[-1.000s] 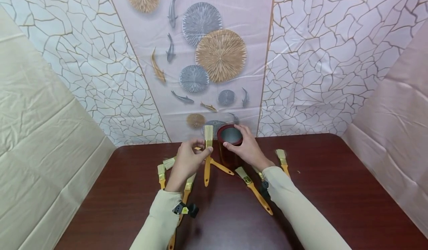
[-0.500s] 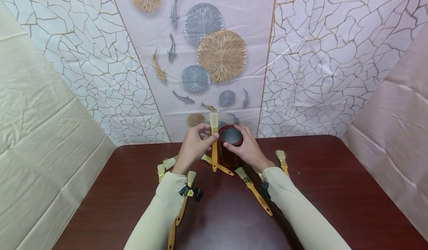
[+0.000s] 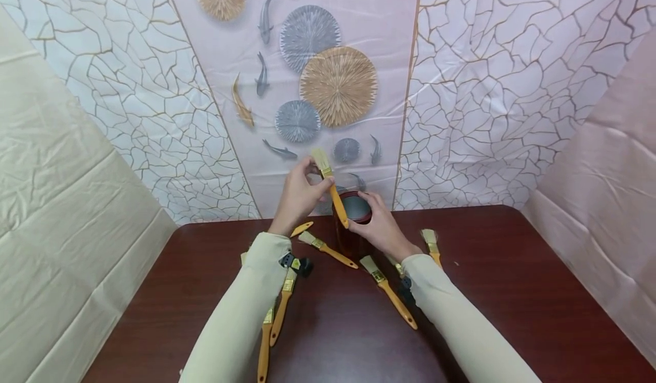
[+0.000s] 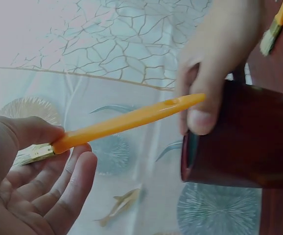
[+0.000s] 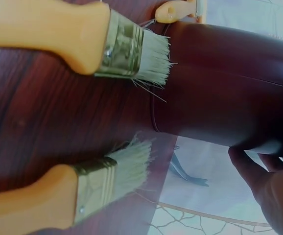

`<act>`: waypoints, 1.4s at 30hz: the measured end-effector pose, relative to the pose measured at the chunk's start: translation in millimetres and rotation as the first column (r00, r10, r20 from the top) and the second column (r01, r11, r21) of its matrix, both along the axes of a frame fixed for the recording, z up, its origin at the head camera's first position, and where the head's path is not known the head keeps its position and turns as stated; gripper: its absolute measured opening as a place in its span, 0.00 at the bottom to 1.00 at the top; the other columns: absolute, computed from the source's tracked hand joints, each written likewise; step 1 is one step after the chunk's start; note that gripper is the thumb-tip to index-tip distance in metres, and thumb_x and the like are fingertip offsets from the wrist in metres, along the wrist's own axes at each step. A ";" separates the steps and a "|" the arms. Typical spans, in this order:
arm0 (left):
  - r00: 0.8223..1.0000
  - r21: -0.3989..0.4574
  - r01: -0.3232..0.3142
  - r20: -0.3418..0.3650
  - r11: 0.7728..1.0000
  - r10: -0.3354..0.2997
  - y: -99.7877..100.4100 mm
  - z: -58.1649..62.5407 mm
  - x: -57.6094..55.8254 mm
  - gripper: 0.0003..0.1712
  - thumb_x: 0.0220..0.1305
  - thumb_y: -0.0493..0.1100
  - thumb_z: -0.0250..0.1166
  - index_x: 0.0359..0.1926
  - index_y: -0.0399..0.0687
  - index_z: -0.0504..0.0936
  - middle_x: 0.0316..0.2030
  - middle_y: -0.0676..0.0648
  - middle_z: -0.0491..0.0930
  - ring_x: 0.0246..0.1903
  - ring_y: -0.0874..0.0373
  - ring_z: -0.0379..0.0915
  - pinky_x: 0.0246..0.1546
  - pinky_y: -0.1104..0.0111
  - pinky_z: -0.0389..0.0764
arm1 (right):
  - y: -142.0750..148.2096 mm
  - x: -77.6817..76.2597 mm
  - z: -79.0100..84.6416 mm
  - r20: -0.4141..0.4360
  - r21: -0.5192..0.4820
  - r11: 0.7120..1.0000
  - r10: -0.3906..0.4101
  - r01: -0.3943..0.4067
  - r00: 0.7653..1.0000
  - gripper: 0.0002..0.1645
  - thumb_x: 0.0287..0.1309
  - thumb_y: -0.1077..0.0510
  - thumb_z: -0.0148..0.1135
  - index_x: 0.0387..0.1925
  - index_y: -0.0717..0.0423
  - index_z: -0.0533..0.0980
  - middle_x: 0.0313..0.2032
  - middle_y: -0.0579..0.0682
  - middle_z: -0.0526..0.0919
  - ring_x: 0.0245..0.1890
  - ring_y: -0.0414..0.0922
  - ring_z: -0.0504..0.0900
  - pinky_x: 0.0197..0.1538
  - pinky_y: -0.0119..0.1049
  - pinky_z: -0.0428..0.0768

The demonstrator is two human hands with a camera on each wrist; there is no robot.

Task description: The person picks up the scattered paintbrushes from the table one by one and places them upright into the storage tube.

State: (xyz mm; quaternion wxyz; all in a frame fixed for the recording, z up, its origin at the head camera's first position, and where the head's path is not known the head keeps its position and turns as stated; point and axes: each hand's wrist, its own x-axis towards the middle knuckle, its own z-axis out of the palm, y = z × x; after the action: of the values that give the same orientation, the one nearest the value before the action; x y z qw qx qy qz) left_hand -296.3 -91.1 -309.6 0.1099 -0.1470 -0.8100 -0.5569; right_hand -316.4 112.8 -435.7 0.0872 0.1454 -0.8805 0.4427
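My left hand (image 3: 299,192) pinches a paintbrush (image 3: 339,204) near its metal ferrule, between thumb and fingers. Its pale bristles point up and its orange handle slants down to the right, the handle end overlapping the mouth of a dark red cylindrical pot (image 3: 347,243). In the left wrist view the handle tip (image 4: 195,99) appears right by the other hand's thumb at the rim. My right hand (image 3: 380,226) grips the pot near its top, thumb in front and fingers at the far side. The pot stands upright toward the table's back edge.
Several similar paintbrushes lie on the dark red table (image 3: 492,303): one (image 3: 335,253) before the pot, one (image 3: 392,297) nearer the right forearm, another (image 3: 432,247) farther right. More (image 3: 279,313) lie partly under the left forearm. A patterned cloth (image 3: 461,115) hangs behind the table.
My left hand has risen and moved forward with the paintbrush, which has gone from upright to slanting, handle end toward the pot's mouth. My right hand stays on the pot.
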 end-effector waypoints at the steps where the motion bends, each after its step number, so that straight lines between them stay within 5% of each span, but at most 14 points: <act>1: 1.000 0.019 -0.009 -0.005 1.000 0.009 0.5 2.0 -2.4 0.20 0.71 0.36 0.70 0.59 0.37 0.77 0.49 0.39 0.82 0.36 0.40 0.88 0.28 0.64 0.88 | 0.1 -0.6 0.4 -0.003 0.014 1.000 0.000 0.000 1.000 0.55 0.61 0.36 0.73 0.81 0.53 0.61 0.79 0.55 0.58 0.68 0.59 0.73 0.63 0.57 0.78; 8: 0.999 0.090 -0.030 -0.039 0.995 0.034 5.6 0.8 -17.3 0.16 0.74 0.40 0.68 0.56 0.36 0.79 0.46 0.39 0.84 0.36 0.46 0.90 0.34 0.59 0.90 | 1.5 -1.0 4.3 -0.026 0.097 0.995 0.013 -0.010 1.000 0.59 0.60 0.28 0.70 0.81 0.54 0.60 0.81 0.51 0.57 0.75 0.58 0.67 0.70 0.61 0.71; 15: 0.989 -0.112 -0.136 -0.064 0.984 0.130 5.0 -17.5 -23.3 0.14 0.76 0.47 0.67 0.50 0.41 0.86 0.41 0.42 0.89 0.29 0.50 0.89 0.30 0.65 0.87 | -5.5 2.4 14.4 0.008 0.171 0.985 0.003 -0.004 1.000 0.72 0.47 0.12 0.65 0.79 0.53 0.60 0.76 0.53 0.62 0.63 0.56 0.78 0.62 0.60 0.78; 18: 0.990 -0.173 -0.134 -0.062 0.976 0.125 4.6 -25.3 -27.1 0.14 0.76 0.48 0.67 0.46 0.42 0.89 0.41 0.43 0.90 0.28 0.54 0.89 0.29 0.67 0.85 | -9.3 1.4 18.2 -0.003 0.218 0.976 -0.001 0.002 1.000 0.75 0.44 0.09 0.61 0.80 0.52 0.59 0.74 0.54 0.64 0.64 0.57 0.77 0.62 0.64 0.78; 26: 0.999 -0.271 -0.027 0.034 0.962 0.038 5.4 -38.9 -33.0 0.18 0.77 0.49 0.66 0.34 0.40 0.87 0.25 0.47 0.83 0.22 0.59 0.70 0.26 0.67 0.70 | -13.3 -2.5 20.3 -0.014 0.251 0.967 -0.030 0.033 0.999 0.65 0.53 0.18 0.66 0.79 0.53 0.61 0.72 0.55 0.66 0.62 0.58 0.78 0.59 0.61 0.80; 33: 0.996 -0.364 0.003 0.086 0.932 0.030 10.0 -48.7 -36.6 0.10 0.71 0.46 0.72 0.47 0.45 0.89 0.39 0.45 0.90 0.34 0.55 0.85 0.36 0.64 0.82 | -12.1 -9.2 22.7 -0.024 0.257 0.966 -0.005 0.011 1.000 0.64 0.52 0.23 0.72 0.78 0.55 0.62 0.66 0.56 0.68 0.56 0.58 0.79 0.58 0.59 0.80; 42: 0.999 -0.416 -0.039 -0.015 0.909 0.036 17.4 -61.1 -41.7 0.10 0.74 0.47 0.69 0.37 0.48 0.91 0.30 0.50 0.87 0.25 0.57 0.76 0.30 0.64 0.76 | -7.7 -10.1 19.7 -0.029 0.243 0.970 0.017 -0.009 0.999 0.63 0.52 0.26 0.75 0.78 0.55 0.63 0.65 0.56 0.68 0.57 0.59 0.78 0.59 0.60 0.79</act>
State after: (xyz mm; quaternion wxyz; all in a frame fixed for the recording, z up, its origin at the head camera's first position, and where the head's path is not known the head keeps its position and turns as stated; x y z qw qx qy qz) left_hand -338.0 -73.7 -370.6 0.0895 -0.1532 -0.9123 -0.3690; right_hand -326.5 105.2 -416.1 0.0794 0.1675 -0.9257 0.3297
